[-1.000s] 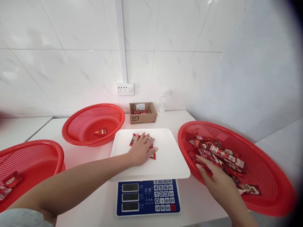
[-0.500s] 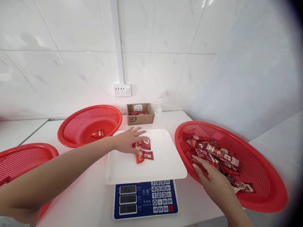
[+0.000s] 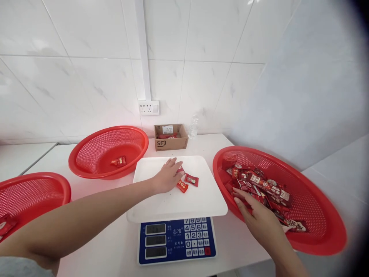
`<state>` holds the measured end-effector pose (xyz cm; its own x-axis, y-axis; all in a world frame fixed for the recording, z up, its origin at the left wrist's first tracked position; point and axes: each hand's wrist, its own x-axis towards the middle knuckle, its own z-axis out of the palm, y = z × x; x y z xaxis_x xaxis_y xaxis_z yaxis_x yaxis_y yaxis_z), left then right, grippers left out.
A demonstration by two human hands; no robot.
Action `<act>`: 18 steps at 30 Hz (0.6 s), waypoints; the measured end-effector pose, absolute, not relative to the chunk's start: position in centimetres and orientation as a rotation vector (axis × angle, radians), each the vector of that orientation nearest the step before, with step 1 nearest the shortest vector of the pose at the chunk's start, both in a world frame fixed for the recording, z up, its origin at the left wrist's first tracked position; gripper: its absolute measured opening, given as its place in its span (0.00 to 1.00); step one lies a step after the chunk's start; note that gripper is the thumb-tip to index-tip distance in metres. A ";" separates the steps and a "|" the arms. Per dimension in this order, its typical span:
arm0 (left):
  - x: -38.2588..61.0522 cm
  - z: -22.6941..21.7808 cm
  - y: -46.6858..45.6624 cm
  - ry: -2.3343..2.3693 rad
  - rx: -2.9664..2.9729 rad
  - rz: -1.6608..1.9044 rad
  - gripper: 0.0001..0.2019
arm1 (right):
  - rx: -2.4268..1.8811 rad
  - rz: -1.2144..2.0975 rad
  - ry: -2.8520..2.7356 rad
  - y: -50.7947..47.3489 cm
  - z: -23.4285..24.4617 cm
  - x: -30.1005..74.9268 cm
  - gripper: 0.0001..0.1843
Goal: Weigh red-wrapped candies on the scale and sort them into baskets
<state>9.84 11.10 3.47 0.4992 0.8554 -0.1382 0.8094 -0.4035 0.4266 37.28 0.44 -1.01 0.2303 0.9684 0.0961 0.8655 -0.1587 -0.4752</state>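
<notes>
My left hand (image 3: 170,177) lies palm down over the white weighing tray (image 3: 155,207), fingers extended over a few small red wrapped candies. One candy (image 3: 191,180) sits just right of the fingertips, an orange-red one (image 3: 182,186) is beside the thumb, and a third is partly covered by the fingers. My right hand (image 3: 259,219) reaches over the near left rim of the right red basket (image 3: 323,207). Its thumb and fingers are apart next to a pile of red wrapped snacks (image 3: 268,188); the palm side is partly hidden.
Under the tray is a blue scale panel (image 3: 177,242) with displays and keys. Two more red baskets, one behind (image 3: 83,150) and one at left (image 3: 34,192), hold a few packets. A cardboard box (image 3: 171,143) and clear plastic bottle (image 3: 193,127) stand near the wall.
My left hand has moved right across the tray, and the candies under it have shifted right. My right hand has stayed almost in place at the basket. The view has tilted slightly.
</notes>
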 end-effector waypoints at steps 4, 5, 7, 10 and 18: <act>8.4 5.0 11.6 1.373 2.269 0.126 0.29 | -2.059 0.331 -1.679 0.4 -1.0 37.3 0.24; 7.8 5.2 11.7 1.372 2.270 0.119 0.30 | -2.062 0.339 -1.680 0.3 -0.9 37.3 0.25; 6.8 5.5 11.7 1.369 2.277 0.110 0.32 | -2.062 0.347 -1.689 0.4 -0.9 37.3 0.25; 5.8 5.3 11.1 1.361 2.292 0.119 0.32 | -2.047 0.327 -1.702 0.4 -0.9 37.2 0.25; 7.0 4.2 9.0 1.352 2.316 0.145 0.28 | -2.049 0.332 -1.691 0.4 -1.3 37.3 0.24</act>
